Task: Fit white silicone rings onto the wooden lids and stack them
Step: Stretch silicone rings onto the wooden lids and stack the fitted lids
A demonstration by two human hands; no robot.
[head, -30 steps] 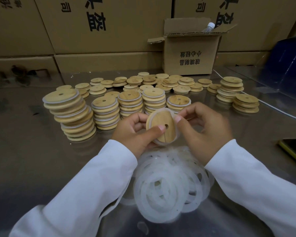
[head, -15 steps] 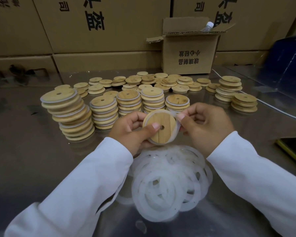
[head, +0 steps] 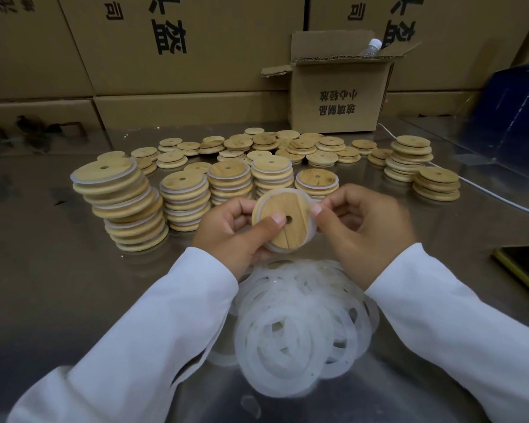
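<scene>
Since the earlier frame, both hands have turned the wooden lid [head: 287,209] so that its centre hole now shows beside the left thumb; its position above the table is roughly unchanged.

Task item: the lid is held in the air, face toward the camera, just above the pile of loose rings [head: 297,325]. A white silicone ring [head: 309,232] lies around its rim. Whether it is seated all the way round cannot be told, since the near-left edge is hidden.

Hands: the left hand [head: 232,236] grips the lid, thumb pressed on its face. The right hand [head: 361,221] pinches the ring at the lid's right edge.

Surroundings: ringed stacks [head: 184,203] stand just behind the hands. The nearest left stack [head: 122,209] leans visibly. Bare lids [head: 303,148] lie further back on the steel table [head: 43,270].

Risks, as judged:
- An uneven pull by the right hand could roll or twist the ring off the rim.
- A half-seated ring would make the lid sit crooked on a stack.
- Adding to the leaning stack could topple it.

Markings: the small carton [head: 338,99] bears inverted Chinese print, read as "玻璃制品 / 小心轻放" (glass products, handle with care). The large cartons [head: 180,41] carry big black characters, cropped and not reliably read. No brand is visible.
</scene>
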